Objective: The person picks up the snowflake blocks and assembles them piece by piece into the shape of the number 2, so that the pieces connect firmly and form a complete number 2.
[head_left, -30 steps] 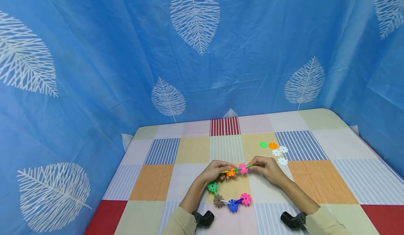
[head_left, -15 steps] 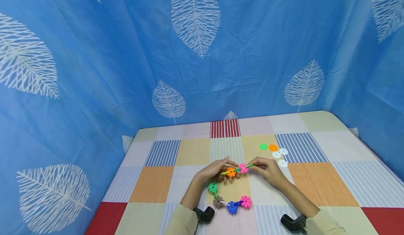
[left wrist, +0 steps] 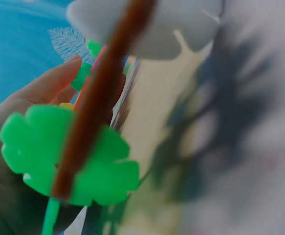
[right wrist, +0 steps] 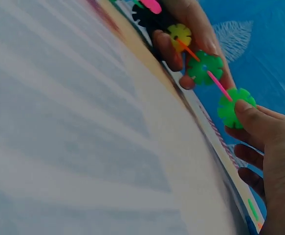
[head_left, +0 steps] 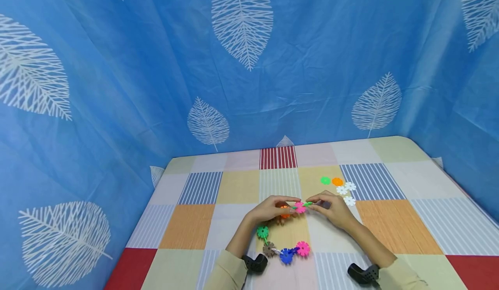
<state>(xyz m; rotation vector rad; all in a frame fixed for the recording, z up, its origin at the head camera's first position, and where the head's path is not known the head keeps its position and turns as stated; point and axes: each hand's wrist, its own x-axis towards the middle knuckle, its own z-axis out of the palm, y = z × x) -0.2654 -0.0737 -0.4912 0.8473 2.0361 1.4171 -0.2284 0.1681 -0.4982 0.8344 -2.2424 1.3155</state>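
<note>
Notched plastic snowflake discs are slotted together into a curved chain. My left hand pinches the chain at a green snowflake disc, between an orange disc and a pink disc. At the chain's end my right hand pinches a light green disc between thumb and fingers. The rest of the chain bends below my left hand through a green disc, a brown disc and a blue disc to another pink disc. Part of the chain is hidden under my left hand.
Past my right hand lie loose discs on the patchwork cloth: a green disc, an orange disc and white discs. Blue leaf-patterned curtain surrounds the back and sides of the table.
My left fingers lifted away from the orange disc, then shifted right and now pinch the chain closer to the pink disc. My right hand stays at the chain's end.
</note>
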